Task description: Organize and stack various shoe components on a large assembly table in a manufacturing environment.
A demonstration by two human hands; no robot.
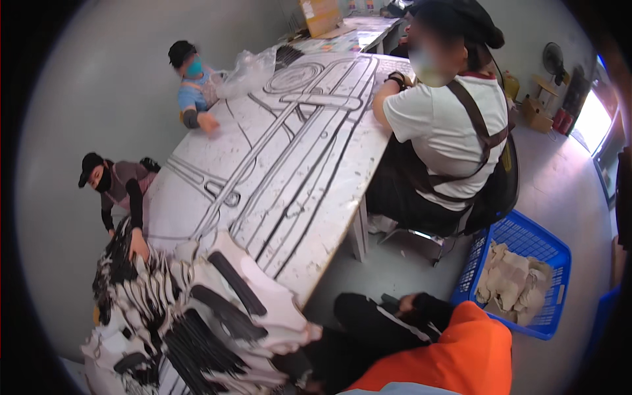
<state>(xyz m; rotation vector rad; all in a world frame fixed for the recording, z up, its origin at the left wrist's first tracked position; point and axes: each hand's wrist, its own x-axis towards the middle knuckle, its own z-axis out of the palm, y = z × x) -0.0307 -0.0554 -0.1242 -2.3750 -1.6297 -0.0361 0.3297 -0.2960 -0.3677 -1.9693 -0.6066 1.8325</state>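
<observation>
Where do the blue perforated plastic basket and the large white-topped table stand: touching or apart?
Apart. The head view shows grey floor between the basket and the table.

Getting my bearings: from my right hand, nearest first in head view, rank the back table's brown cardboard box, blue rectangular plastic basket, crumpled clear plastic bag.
1. Blue plastic basket, right.
2. Clear plastic bag, ahead-left.
3. Brown cardboard box, back table.

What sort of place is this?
Probably a workshop where cut pieces are handled, though the material is hard to tell. People gather around a big white table marked with black lines; stacks of black and pale pieces crowd its near end, and a blue basket holds more pale pieces.
</observation>
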